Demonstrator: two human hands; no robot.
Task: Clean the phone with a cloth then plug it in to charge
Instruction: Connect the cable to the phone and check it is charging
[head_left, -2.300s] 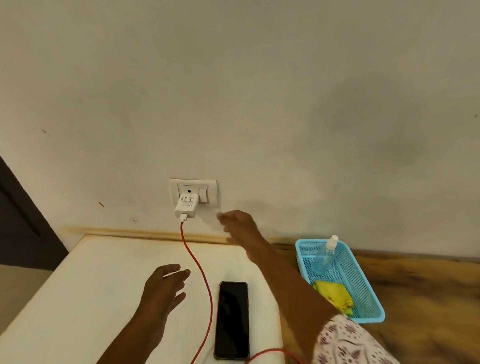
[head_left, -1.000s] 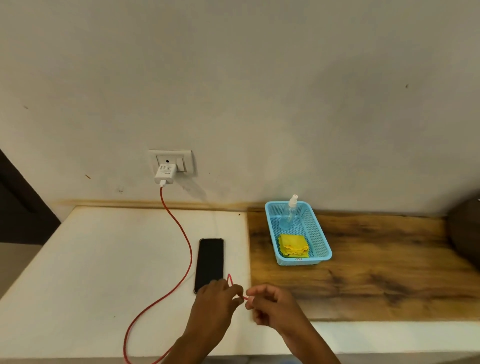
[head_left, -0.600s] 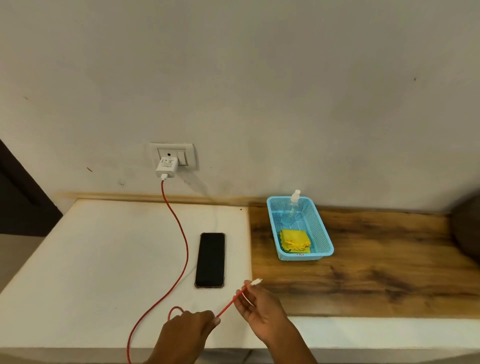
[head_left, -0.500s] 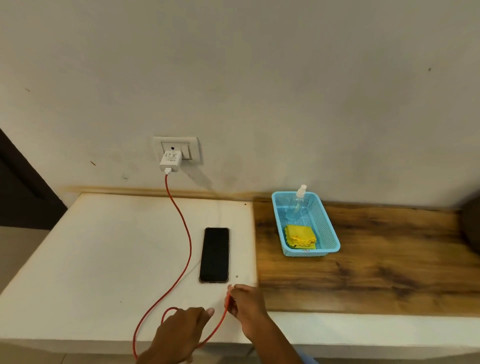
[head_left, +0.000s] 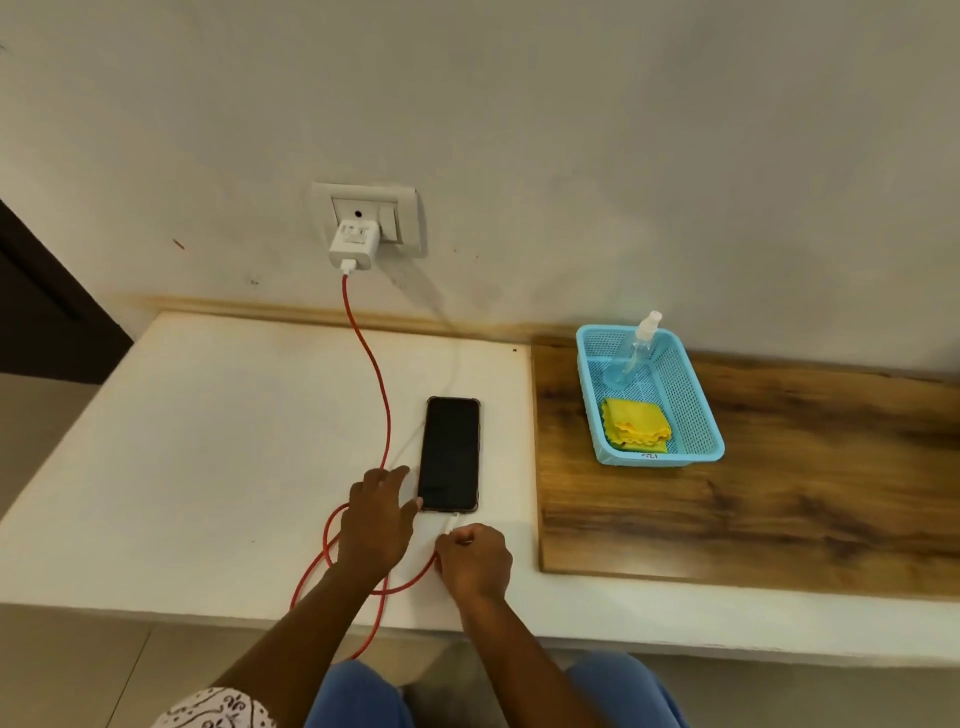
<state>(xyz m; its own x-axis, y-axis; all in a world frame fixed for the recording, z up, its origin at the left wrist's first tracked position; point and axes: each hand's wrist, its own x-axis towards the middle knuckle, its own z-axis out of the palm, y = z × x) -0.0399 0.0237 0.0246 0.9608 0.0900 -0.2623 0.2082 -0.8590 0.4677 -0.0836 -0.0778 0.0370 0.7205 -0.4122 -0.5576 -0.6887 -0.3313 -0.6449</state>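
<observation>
Both hands have closed in on the phone (head_left: 449, 454) since half a second ago, when they were sorting the red cable (head_left: 385, 410) near the table (head_left: 208, 441) edge. Left hand (head_left: 379, 519) now lies spread and flat, fingertips touching the phone's near left corner, holding nothing, apparently steadying it. Right hand (head_left: 474, 558) is curled tight around the cable end, its white connector (head_left: 454, 517) just short of the phone's near edge; whether it is seated cannot be told. Phone lies face up, screen dark, unmoved. Cable loops beside the left hand and runs up past the phone's left side to the charger (head_left: 354, 245) in the wall socket (head_left: 371, 218). Right of the phone, the yellow cloth (head_left: 635, 428) sits folded in the blue basket (head_left: 698, 405) with the spray bottle (head_left: 636, 348). Judgement: cleaning looks finished and plugging in is the step in hand, nearly done.
</observation>
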